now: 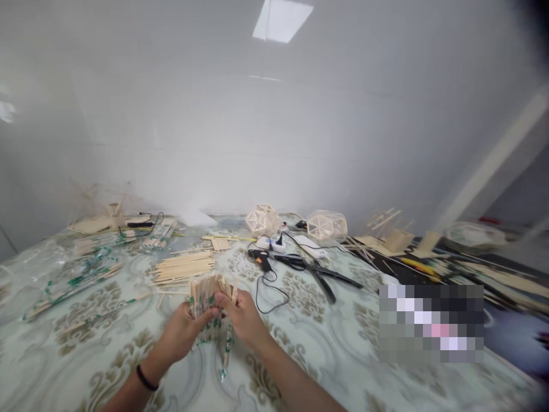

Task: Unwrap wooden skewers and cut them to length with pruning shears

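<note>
My left hand [182, 332] is closed around a bundle of chopsticks [201, 300] in clear wrappers with green print, held upright above the table. Right against it, my right hand [246, 320] pinches the wooden ends of the chopsticks on the bundle's right side. Below these fingers hangs a wrapped pair of chopsticks [227, 346], its lower end apart from the bundle. Just beyond my hands lies a pile of bare chopsticks [184, 268]. One more wrapped pair [103, 313] rests on the tablecloth to the left.
Crumpled clear wrappers [38, 269] and wrapped chopsticks [158, 234] lie at left. A glue gun [260, 259] with its cord, a black long-handled tool [319, 272] and a white power strip [271, 245] lie beyond. Two stick-framed polyhedrons [262, 221] stand near the wall. A pixelated patch covers the right.
</note>
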